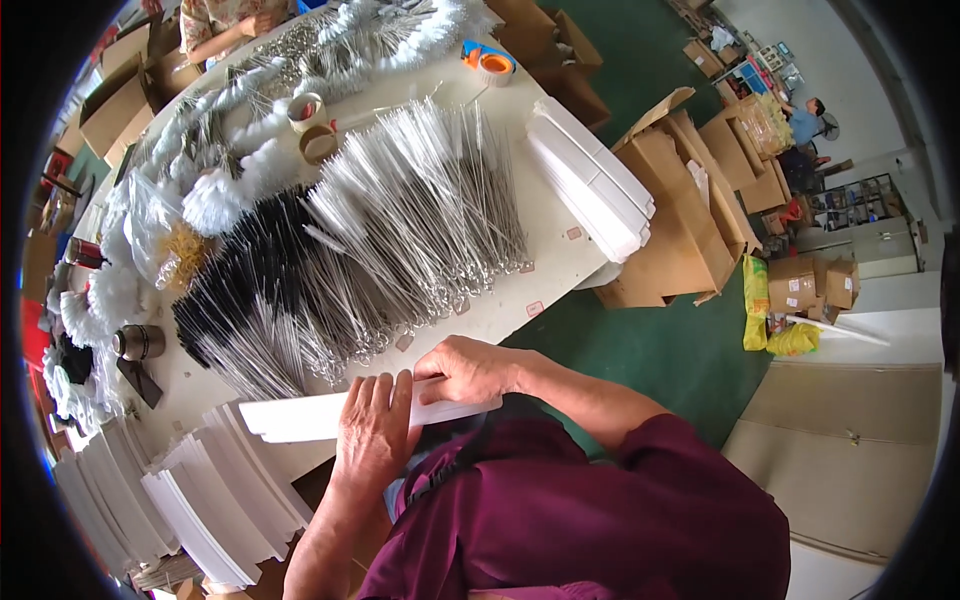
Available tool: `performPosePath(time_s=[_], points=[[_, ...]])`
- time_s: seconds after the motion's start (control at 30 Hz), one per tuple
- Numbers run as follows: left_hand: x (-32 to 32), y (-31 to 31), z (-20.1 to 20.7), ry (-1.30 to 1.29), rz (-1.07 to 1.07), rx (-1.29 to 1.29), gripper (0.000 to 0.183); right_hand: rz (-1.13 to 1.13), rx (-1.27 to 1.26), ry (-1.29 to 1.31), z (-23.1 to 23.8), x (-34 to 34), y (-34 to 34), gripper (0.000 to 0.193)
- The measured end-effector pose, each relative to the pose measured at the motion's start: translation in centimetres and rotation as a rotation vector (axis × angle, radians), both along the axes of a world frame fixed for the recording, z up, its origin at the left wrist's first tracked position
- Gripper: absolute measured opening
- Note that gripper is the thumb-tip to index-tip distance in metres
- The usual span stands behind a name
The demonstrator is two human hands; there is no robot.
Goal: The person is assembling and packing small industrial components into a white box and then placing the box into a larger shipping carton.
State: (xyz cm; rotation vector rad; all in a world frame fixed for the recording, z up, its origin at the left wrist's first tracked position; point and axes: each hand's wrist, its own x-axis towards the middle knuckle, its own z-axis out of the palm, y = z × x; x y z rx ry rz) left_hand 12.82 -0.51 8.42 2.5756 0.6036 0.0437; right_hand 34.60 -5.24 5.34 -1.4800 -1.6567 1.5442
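In front of my body I hold a long, narrow white carton (298, 418) level, close to the table's near edge. My left hand (375, 425) wraps over its middle with the fingers on top. My right hand (465, 372) grips it near its right end, thumb and fingers bent around the upper edge. Whether anything is inside the carton cannot be seen. Just beyond my hands lies a broad row of thin wire-handled brushes, white-bristled brushes (400, 165) on the right and black-bristled brushes (245, 275) on the left, their looped ends toward me.
Long white boxes (590, 180) are stacked at the table's right edge. Flat white cartons (205, 500) stand at lower left. Tape rolls (318, 145), an orange-blue tape dispenser (492, 64) and fluffy white brush heads (215, 197) lie farther back. Open cardboard boxes (670, 220) stand right; a co-worker's arm (225, 40) shows far left.
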Motion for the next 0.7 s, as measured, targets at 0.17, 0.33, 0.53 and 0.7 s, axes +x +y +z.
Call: performPosePath(time_s=[0.17, 0.33, 0.53, 0.7], points=[[-1.6, -0.5, -1.6, -0.069, 0.148, 0.092, 0.077, -0.075, -0.113, -0.001, 1.0, 1.6, 0.4, 0.024], [-1.5, -1.0, -2.4, -0.055, 0.221, 0.027, 0.075, -0.258, 0.103, 0.07, -2.3, -0.6, 0.0, 0.022], [-2.6, -0.3, -2.9, -0.034, 0.411, 0.12, 0.071, -0.421, 0.679, -0.406, -0.7, -2.5, -0.8, 0.034], [-1.9, 1.3, -4.1, -0.12, 0.395, 0.158, 0.067, -0.427, 0.705, -0.559, -0.1, -3.6, -1.2, 0.051]])
